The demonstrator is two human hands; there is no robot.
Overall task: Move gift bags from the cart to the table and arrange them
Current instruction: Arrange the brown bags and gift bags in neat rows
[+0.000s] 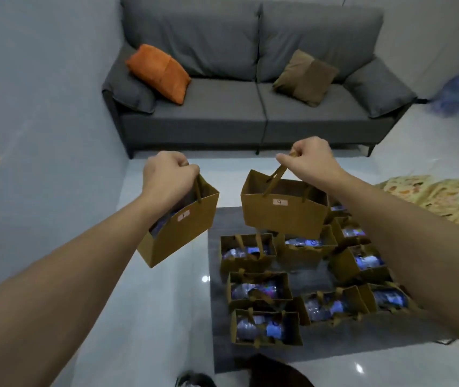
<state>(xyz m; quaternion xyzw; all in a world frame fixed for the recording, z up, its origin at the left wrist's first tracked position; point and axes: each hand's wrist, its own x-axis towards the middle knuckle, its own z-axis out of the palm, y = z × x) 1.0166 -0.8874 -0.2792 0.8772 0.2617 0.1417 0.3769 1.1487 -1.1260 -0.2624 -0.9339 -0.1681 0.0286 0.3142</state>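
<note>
My left hand point(167, 177) grips the handles of a brown paper gift bag point(183, 233) with a small label, held in the air and tilted, left of the grey platform point(215, 303). My right hand point(312, 157) grips the handle of a second brown gift bag point(284, 216), labelled 4, hanging above the platform's far side. Below, several more brown gift bags point(259, 289) with shiny blue contents stand in rows on the dark grey platform. My right forearm hides part of the bags at the right.
A grey sofa point(250, 113) with an orange cushion point(158, 72) and a brown cushion point(305, 76) stands ahead. A grey wall point(41, 135) runs along the left. A patterned mat point(435, 196) lies at the right on the glossy white floor point(161, 317).
</note>
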